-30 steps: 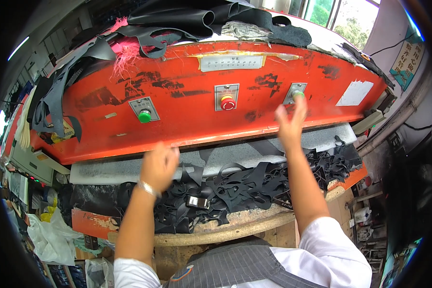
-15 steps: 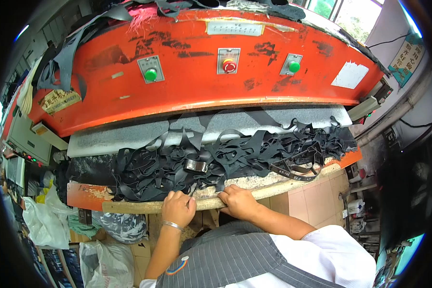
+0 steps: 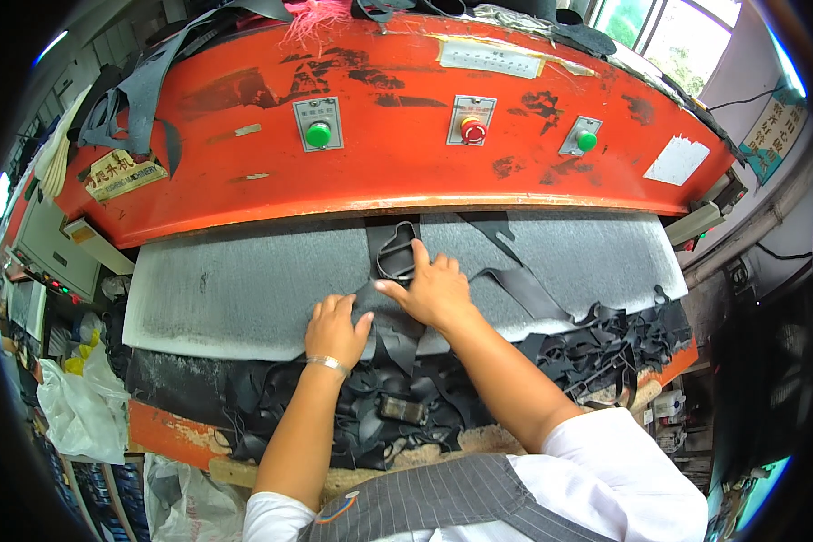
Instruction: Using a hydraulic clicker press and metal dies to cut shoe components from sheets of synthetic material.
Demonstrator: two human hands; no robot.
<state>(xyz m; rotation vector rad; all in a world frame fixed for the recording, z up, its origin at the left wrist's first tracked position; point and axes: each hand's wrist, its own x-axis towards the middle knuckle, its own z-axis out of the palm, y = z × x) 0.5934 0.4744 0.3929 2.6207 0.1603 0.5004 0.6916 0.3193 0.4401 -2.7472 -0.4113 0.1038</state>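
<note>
My right hand [image 3: 432, 287] reaches over the grey cutting pad, thumb and index finger at the near and right edges of a curved metal-edged cutting die [image 3: 396, 256]. That die lies on a strip of black leather [image 3: 397, 322] running from under the press toward me. My left hand [image 3: 337, 332], a bracelet at its wrist, rests beside the strip with fingers stretched and thumb apart. Its fingertips touch the pad or the leather's edge; which one is unclear. A small box-shaped metal piece [image 3: 404, 410] sits among black scraps [image 3: 479, 384] below my hands.
An orange press head [image 3: 379, 172] spans the far side, with green buttons [image 3: 318, 135] and a red button [image 3: 473, 132]. Beneath it lies the pad [image 3: 235, 298]. More black strips [image 3: 524, 291] cross its right part. White plastic bags [image 3: 81, 411] stand at the left.
Both hands have moved forward from the wooden front edge onto the pad. My right hand is now at the cutting die. The view has shifted forward, showing more of the pad.
</note>
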